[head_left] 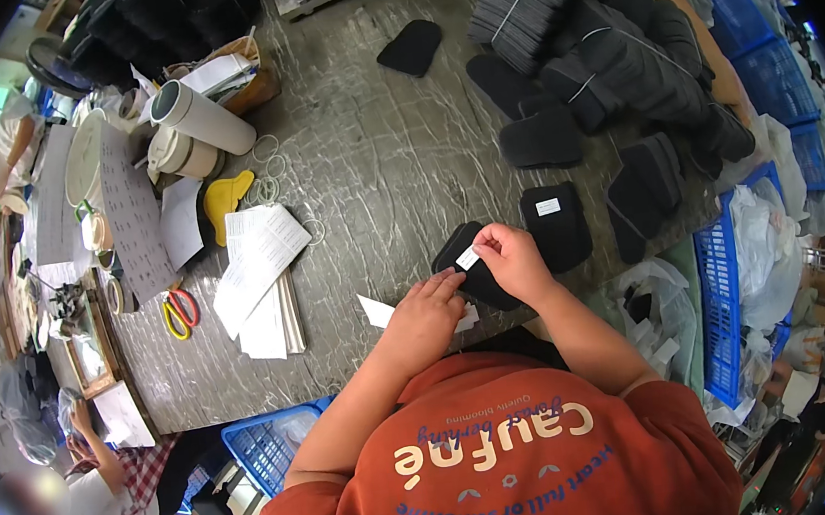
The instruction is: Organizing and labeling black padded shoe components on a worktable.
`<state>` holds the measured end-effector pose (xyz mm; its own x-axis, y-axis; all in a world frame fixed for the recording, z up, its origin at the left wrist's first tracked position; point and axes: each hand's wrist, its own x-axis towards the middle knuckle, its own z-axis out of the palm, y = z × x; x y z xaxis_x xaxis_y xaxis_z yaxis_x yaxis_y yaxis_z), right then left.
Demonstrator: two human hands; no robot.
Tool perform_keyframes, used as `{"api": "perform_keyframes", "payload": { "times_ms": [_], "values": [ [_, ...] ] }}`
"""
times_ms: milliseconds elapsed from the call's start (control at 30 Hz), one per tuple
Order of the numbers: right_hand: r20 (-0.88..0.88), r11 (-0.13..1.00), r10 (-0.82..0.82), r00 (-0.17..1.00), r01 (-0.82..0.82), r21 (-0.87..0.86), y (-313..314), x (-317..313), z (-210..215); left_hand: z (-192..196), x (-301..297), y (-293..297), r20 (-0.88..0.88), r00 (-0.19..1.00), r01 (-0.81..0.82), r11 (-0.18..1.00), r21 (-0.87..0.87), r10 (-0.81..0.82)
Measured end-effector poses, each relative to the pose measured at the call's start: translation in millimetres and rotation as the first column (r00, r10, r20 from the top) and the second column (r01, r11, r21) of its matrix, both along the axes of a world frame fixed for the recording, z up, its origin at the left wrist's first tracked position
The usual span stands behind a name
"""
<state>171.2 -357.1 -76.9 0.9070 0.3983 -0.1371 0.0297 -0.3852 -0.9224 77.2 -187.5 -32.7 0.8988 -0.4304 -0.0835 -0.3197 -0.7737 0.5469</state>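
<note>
A small white label [469, 258] lies on a dark insole-shaped pad [498, 291] at the table's near edge. My right hand [513, 259] pinches the label's right end between thumb and fingertips. My left hand [428, 306] grips the pad's left side, its fingers bent together and their tips beside the label; its thumb is hidden. Just to the right lies another dark pad [558, 227] with a white label on it. Slips of white paper [375, 311] stick out from under my left hand.
Bundled dark pads [603, 61] are heaped at the far right; a single pad [411, 48] lies farther back. Leftward are white papers [262, 263], scissors [180, 313], rubber bands [267, 187] and a white tumbler [202, 117]. A blue crate [720, 295] stands at right. Other people are at left.
</note>
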Motion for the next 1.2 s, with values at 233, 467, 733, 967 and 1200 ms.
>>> {"api": "perform_keyframes", "payload": {
  "times_ms": [233,467,733,967,1200],
  "values": [
    [0.023,0.999,-0.010,1.000,0.011,-0.035,3,-1,-2,-7,0,0,0.006,1.000,-0.010,1.000,-0.020,0.010],
    [0.105,0.997,0.011,0.994,-0.002,-0.083,3,-1,-1,-5,-1,-4,0.060,0.998,0.001,0.996,0.088,-0.007],
    [-0.009,0.986,-0.140,0.990,0.138,-0.093,8,-1,-3,-8,-2,-9,0.051,0.999,-0.010,0.987,0.162,0.002],
    [0.334,0.954,-0.058,0.941,0.151,-0.258,7,2,-2,-7,-2,-9,0.022,1.000,-0.016,0.989,0.145,0.013],
    [0.203,0.982,-0.027,0.979,0.064,-0.179,-5,17,4,-9,-8,0,-0.060,0.997,-0.037,0.999,-0.008,0.037]
  ]
}}
